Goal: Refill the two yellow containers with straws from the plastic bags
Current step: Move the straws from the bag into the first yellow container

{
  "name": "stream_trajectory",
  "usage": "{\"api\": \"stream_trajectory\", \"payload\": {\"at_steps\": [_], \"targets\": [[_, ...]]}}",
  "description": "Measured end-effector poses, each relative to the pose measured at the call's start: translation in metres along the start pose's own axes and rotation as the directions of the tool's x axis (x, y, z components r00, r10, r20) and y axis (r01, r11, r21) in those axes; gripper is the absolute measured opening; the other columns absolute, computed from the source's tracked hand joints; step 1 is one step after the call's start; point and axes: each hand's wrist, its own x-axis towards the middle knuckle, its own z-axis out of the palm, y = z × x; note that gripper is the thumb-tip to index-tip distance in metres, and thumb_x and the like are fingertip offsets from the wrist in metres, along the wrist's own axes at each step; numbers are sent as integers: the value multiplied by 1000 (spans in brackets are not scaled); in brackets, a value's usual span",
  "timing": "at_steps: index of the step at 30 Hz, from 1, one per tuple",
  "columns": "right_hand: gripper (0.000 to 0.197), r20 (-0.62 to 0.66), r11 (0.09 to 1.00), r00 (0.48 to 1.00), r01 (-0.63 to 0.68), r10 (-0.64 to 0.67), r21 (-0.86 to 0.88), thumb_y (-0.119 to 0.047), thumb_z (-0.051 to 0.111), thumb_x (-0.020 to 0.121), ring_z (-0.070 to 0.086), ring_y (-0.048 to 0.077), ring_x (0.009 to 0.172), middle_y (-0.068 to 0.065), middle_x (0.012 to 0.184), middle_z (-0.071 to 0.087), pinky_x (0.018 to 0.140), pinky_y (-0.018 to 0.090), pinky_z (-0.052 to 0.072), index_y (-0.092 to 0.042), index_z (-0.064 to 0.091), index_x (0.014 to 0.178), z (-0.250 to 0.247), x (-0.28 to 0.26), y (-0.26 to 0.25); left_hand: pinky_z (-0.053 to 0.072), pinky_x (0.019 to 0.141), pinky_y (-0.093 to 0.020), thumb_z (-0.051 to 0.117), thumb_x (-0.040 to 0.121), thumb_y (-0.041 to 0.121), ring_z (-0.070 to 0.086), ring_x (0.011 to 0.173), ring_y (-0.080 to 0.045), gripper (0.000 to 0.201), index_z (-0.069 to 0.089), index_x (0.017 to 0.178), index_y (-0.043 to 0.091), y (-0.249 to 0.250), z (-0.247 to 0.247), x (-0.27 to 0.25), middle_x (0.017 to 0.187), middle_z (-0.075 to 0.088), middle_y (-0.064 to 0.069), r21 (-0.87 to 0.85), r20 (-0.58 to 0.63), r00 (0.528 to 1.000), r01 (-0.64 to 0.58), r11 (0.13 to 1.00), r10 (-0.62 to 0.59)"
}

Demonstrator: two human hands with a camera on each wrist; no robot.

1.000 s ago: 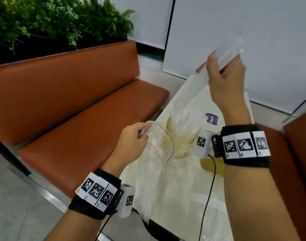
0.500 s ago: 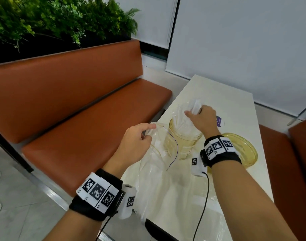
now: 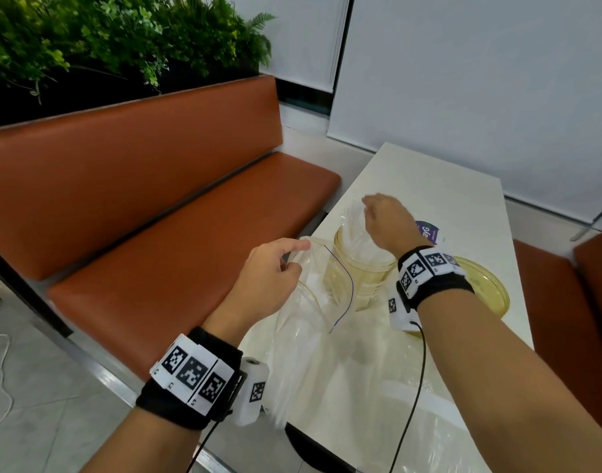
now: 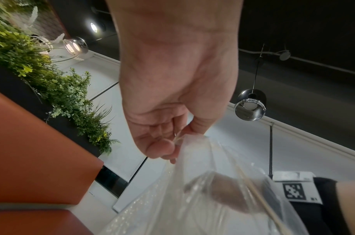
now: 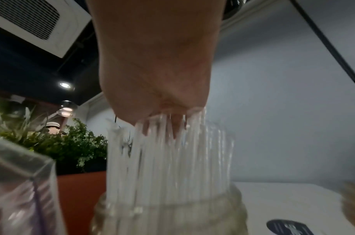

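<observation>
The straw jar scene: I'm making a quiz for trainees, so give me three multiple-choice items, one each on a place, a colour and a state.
1. Where do the straws stand?
A. in the yellow jar
B. on the bench
C. on the floor

2. What colour is the bench?
A. blue
B. orange-brown
C. white

3. What is the left hand doing?
A. lying flat on the table
B. pinching the edge of the plastic bag
C. holding a lid

Answers:
1 A: the right hand sits atop the straws in the jar.
2 B: seat and backrest both show it.
3 B: the bag hangs from its fingers.
</observation>
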Motion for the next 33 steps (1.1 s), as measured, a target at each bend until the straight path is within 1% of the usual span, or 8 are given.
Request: {"api": "stream_trajectory", "payload": {"at_steps": [5, 7, 10, 13, 17, 22, 27, 33], "targets": [[38, 48, 996, 999, 5, 0, -94, -26, 40, 104, 39, 27, 143, 5, 144, 54, 118, 56, 13, -19, 57, 138, 1, -19, -3, 32, 47, -10, 54, 91, -3, 42, 42, -4, 43, 71, 125, 16, 7, -1, -2, 47, 49, 21, 23, 4, 1000, 2, 1000, -3], [30, -203, 996, 978, 41, -57, -82, -29, 50, 99, 50, 31, 128, 2, 127, 66, 114, 59, 25, -20, 70, 120, -12, -23, -13, 33, 47, -10, 54, 91, -3, 43, 43, -3, 43, 71, 126, 16, 12, -2, -3, 50, 47, 18, 27, 3, 1000, 2, 1000, -2], [21, -357, 999, 934, 28, -13, 36, -30, 58, 92, 62, 30, 89, 4, 92, 69, 80, 39, 50, -17, 74, 93, -36, -39, -44, 33, 49, -9, 52, 91, -3, 47, 45, 1, 45, 69, 129, 15, 21, -1, -6, 78, 68, 2, 26, -1, 1000, -19, 999, 19], [23, 29, 972, 976, -217, 215, 94, -32, 66, 87, 60, 27, 64, 6, 75, 68, 65, 30, 55, -11, 73, 81, -35, -59, -76, 34, 53, -8, 51, 92, -3, 49, 47, 3, 46, 67, 132, 15, 28, 2, -10, 114, 70, -16, 18, 5, 999, -45, 999, 45], [23, 586, 822, 733, -538, 346, 188, -27, 67, 89, 57, 8, 31, 3, 58, 67, 43, 18, 45, -6, 62, 83, -4, -82, -93, 35, 53, -5, 50, 92, -5, 51, 54, -4, 48, 65, 133, 16, 32, 5, -14, 121, 67, -16, 18, 43, 994, -99, 995, 98], [21, 569, 836, 697, -547, 436, 29, -15, 50, 94, 60, 11, 44, 0, 54, 64, 53, 25, 47, -8, 59, 77, 19, -94, -99, 38, 84, -3, 51, 91, -5, 52, 110, -9, 52, 65, 134, 20, 35, 10, -19, 137, 63, 10, 86, 117, 972, -215, 973, 205], [23, 575, 811, 678, -583, 457, 43, -16, 52, 92, 57, 13, 49, 0, 60, 62, 59, 26, 47, -9, 55, 70, 27, -96, -97, 43, 91, -12, 51, 89, -7, 56, 108, -9, 53, 67, 132, 19, 32, 11, -24, 136, 64, 10, 77, 97, 968, -239, 968, 231], [28, 615, 780, 694, -594, 375, 195, -18, 56, 89, 51, 15, 45, 2, 53, 55, 47, 24, 40, -8, 51, 64, 34, -94, -96, 38, 67, -2, 51, 90, -7, 56, 72, 9, 50, 67, 132, 14, 31, 5, -20, 132, 65, 6, 27, -10, 989, -150, 988, 151]]}}
